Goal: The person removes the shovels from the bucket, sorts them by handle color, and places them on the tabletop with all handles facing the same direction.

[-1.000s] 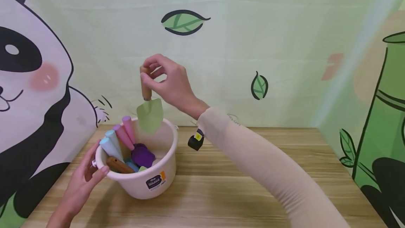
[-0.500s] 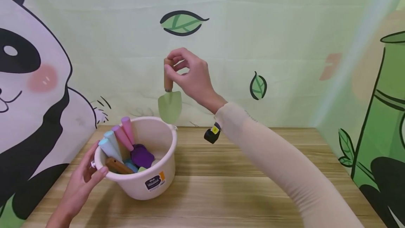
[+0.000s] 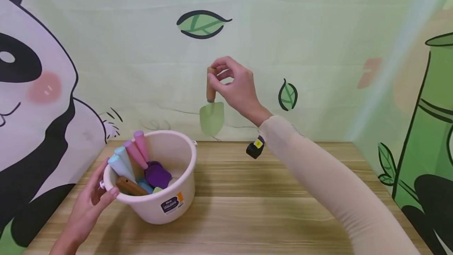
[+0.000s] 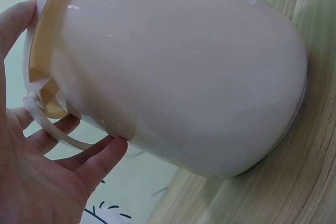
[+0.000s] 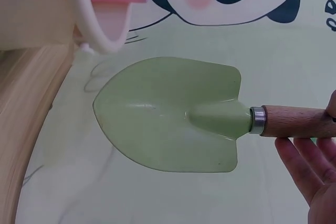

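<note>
Since the trowel [image 3: 212, 119] is hanging in mid-air just right of the bucket [image 3: 141, 209], blade down, I'd call this the carrying-clear step; can't say from one moment whether it's on its way out or in, tbh. Right hand [image 3: 237, 89] is pinching the wooden handle near its top end; left hand [image 3: 85, 206] grips the bucket's side, thumb at the rim, fingers against the outer wall, so the bucket looks steadied on the tabletop [image 3: 247, 215]. Next move, imo, calls for keeping that pinch firm and the blade off the rim; a grip that high could let the trowel swing a bit.

As for the views, only the head one shows the bucket's load: pink handles [image 3: 141, 146], pale blue handles [image 3: 122, 169], a purple scoop [image 3: 158, 174] and a brown handle [image 3: 131, 186]; the right wrist view catches just the pink ones, but it gives you the broad face of the blade plus the metal collar [image 5: 258, 120], way clearer than from above; the left wrist view misses the trowel completely, yet it shows the bucket's bail [image 4: 46, 125] curving down by the fingers, which the head view mostly hides.
</note>
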{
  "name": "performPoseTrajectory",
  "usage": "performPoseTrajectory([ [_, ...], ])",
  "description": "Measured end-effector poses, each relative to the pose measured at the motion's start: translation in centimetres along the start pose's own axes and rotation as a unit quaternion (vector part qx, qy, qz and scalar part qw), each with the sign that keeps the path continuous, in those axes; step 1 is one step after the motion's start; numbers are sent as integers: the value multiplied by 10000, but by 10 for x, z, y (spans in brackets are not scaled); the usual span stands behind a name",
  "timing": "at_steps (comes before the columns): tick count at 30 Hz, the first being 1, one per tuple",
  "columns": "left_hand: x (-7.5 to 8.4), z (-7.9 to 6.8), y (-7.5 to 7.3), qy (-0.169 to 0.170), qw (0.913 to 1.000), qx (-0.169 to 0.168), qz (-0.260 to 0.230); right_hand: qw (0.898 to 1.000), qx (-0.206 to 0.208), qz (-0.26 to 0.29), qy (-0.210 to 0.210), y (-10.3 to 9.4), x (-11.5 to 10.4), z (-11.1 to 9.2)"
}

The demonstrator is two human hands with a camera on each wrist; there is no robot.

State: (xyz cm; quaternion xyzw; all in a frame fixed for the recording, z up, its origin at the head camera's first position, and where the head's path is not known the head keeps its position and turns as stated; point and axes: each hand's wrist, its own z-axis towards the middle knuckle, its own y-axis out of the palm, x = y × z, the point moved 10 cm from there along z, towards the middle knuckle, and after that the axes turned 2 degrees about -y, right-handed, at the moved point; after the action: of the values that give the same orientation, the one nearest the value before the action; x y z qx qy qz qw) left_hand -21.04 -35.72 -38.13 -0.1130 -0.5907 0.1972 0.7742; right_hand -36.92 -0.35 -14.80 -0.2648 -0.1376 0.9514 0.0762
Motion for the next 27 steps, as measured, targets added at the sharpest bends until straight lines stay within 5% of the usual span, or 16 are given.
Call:
performPoseTrajectory([
  [18, -3, 1, 1, -171, 9998, -96, 16, 9976, 246, -481, 439, -63, 55, -35],
  [27, -2, -2, 1, 32, 9999, -26, -149, 9907, 301, -1018, 850, -105, 79, -63],
])
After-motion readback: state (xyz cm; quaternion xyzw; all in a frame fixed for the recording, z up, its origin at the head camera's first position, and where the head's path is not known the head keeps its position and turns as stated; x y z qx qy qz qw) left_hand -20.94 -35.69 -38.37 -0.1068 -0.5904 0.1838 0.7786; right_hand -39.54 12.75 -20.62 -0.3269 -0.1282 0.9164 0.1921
